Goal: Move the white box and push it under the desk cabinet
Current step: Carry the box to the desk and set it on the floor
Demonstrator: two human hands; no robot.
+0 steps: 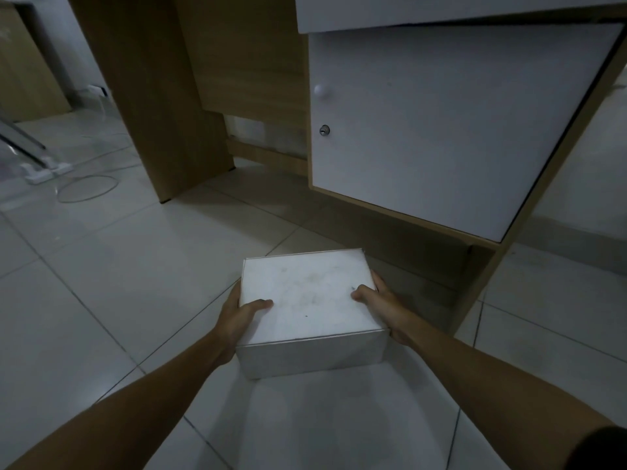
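White box [310,305] is sitting low over the pale tiled floor [101,283], in front of the desk cabinet [451,123] and not yet under it; whether its base is touching the tiles is hard to tell. Its lid is showing faint smudges and a few dark specks. The left hand [237,317] is clasping the box's left side, thumb lying across the lid, and the right hand [383,303] is clasping the right side the same way, so both grips are closing on the box. Bare forearms are reaching in from the bottom corners of the view.

Just beyond the box, a dark gap is opening beneath the cabinet, framed by a wooden side panel on the right. The cabinet's white door is carrying a round knob [321,90] and a small keyhole [324,130] near its left edge. To the left, a wooden desk leg panel [159,96] is standing on the tiles, with a wooden back panel behind it. Farther left, a thin cable [88,188] is looping across the floor near a white power strip [47,171]. The room is looking dim, with grout lines running diagonally across the glossy tiles.
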